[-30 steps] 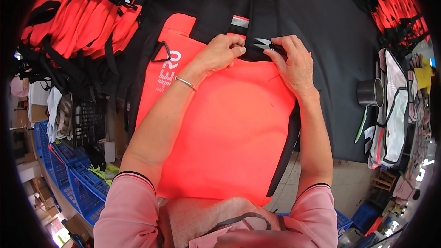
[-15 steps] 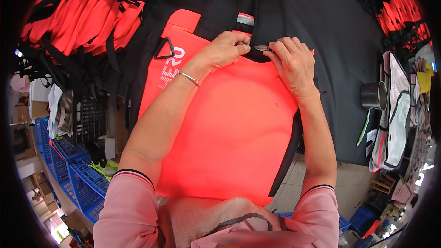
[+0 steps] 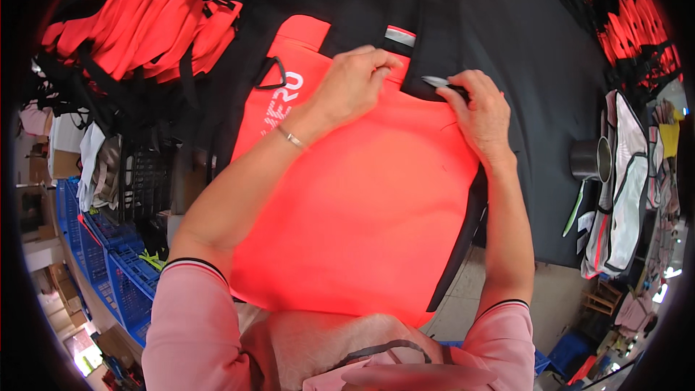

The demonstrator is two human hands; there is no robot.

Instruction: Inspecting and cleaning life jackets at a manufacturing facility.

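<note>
A bright red-orange sewn piece (image 3: 355, 217) with black edging and white printing lies spread before me. Wide black straps (image 3: 438, 25) run from its top edge, and a black triangular loop (image 3: 271, 74) sits at its upper left. Over the top edge, my left hand (image 3: 355, 87) is closed, thumb and forefinger curled together; whatever may be between them is too small to see. My right hand (image 3: 481, 112) grips small thread snips (image 3: 438, 82), their silver tips pointing left above the black strap's base. A grey-silver patch (image 3: 400, 35) shows between the straps.
Similar red-orange pieces (image 3: 145, 22) are heaped at the far left, and more red pieces (image 3: 633, 29) at the far right. A metal cup (image 3: 590, 158) and white-grey pieces (image 3: 626, 181) lie at the black table's (image 3: 539, 195) right side. Blue crates (image 3: 108, 246) stand lower left.
Both hands have moved slightly apart from the strap's base, and the snips now show more of their tips. The whole view has shifted, with the piece appearing a little further right.
</note>
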